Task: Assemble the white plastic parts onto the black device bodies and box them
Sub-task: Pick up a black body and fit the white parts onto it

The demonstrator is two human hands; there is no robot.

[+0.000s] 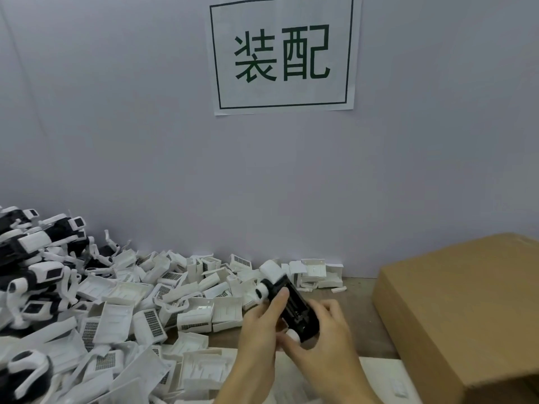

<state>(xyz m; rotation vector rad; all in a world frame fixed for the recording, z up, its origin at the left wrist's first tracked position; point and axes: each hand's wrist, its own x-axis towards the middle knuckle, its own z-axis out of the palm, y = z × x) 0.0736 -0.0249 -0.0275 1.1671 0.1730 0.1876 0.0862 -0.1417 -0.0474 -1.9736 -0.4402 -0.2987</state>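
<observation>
A black device body [294, 307] with white parts at its upper end is held between both hands above the table, tilted up to the left. My left hand [259, 330] grips its left side with the thumb up along the edge. My right hand [323, 339] wraps round its lower right end, fingers near a small white round part [292, 336] at the bottom. A large heap of loose white plastic parts [151, 310] covers the table to the left. Black-and-white devices [38, 258] are piled at the far left.
A brown cardboard box [466, 310] stands at the right, close to my right hand. A grey wall with a printed paper sign [283, 53] rises just behind the table. A strip of brown tabletop [358, 298] shows between the parts and the box.
</observation>
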